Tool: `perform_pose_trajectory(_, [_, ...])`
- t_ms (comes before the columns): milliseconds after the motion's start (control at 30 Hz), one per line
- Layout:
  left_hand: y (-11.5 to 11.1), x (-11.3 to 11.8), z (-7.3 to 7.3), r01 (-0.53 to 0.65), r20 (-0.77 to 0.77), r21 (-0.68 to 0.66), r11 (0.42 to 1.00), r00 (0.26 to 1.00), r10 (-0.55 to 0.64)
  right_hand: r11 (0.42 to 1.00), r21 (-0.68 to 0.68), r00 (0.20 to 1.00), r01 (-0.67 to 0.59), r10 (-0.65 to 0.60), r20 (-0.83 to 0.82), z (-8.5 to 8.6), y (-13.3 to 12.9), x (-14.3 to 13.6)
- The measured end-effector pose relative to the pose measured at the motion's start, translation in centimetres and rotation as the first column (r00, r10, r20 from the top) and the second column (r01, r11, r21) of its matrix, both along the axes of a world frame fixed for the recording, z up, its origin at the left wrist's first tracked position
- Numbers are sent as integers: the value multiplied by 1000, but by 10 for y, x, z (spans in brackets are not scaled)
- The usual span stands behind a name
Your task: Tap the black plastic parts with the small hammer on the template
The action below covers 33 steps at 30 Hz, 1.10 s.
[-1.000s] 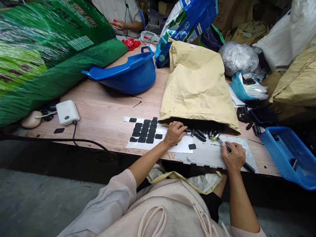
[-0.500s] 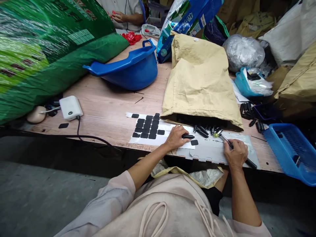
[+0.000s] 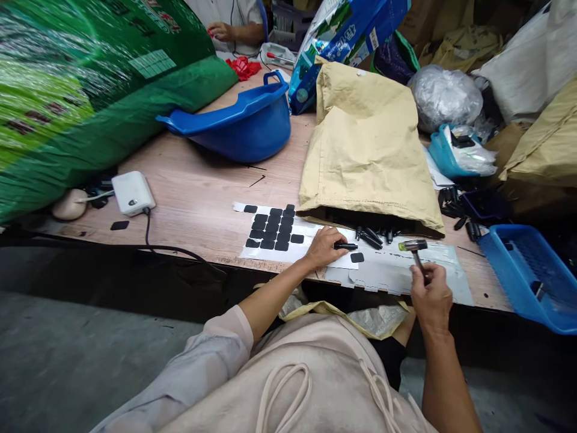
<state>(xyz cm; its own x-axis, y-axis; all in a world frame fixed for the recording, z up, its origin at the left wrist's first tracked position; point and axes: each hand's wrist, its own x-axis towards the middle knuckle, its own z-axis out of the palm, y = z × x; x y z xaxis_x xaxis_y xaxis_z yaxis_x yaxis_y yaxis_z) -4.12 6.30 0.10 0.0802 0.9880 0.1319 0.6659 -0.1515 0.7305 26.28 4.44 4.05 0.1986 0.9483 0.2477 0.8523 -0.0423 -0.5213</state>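
Note:
My left hand (image 3: 325,248) is closed on a black cylindrical piece (image 3: 346,246), which points right over the white sheet. In my right hand (image 3: 431,294) is a small hammer (image 3: 413,246), its head raised above the grey board (image 3: 387,270). Several loose black cylinders (image 3: 370,238) lie just beyond, by the mouth of the tan sack (image 3: 369,156). One black rounded square (image 3: 357,257) rests near my left hand. Rows of similar black squares (image 3: 271,228) sit on the white sheet (image 3: 309,231) to the left.
A blue basin (image 3: 243,135) stands behind the sheet. At right a blue basket (image 3: 532,276) overhangs the table edge. A white box with a cable (image 3: 132,192) and a large green bag (image 3: 112,90) lie left. Across the table, another person's hand (image 3: 222,31) is near red material (image 3: 243,67).
My right hand has lifted the hammer off the board and turned it, so the head now lies crosswise. My left hand keeps its hold on the black cylinder.

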Motion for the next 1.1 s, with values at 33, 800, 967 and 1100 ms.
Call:
perform_pose_trajectory(33, [0,0,0,4,-1,-1,1000,1000,-4,997,-49,996,-61,58,-69,3,-7,-10])
perform_pose_trajectory(800, [1,2,4,-7,50,-37,999,999,9,938,11,937,-347,346,54,-1,-30,-101])
perform_pose_trajectory(967, [0,2,7,-9,36,-44,999,999,11,925,31,925,-379,378,38,-5,-30,-90])
perform_pose_trajectory(1100, [-1,3,8,-21,19,-46,999,1000,22,960,160,972,-229,217,91,-5,-19,-56])
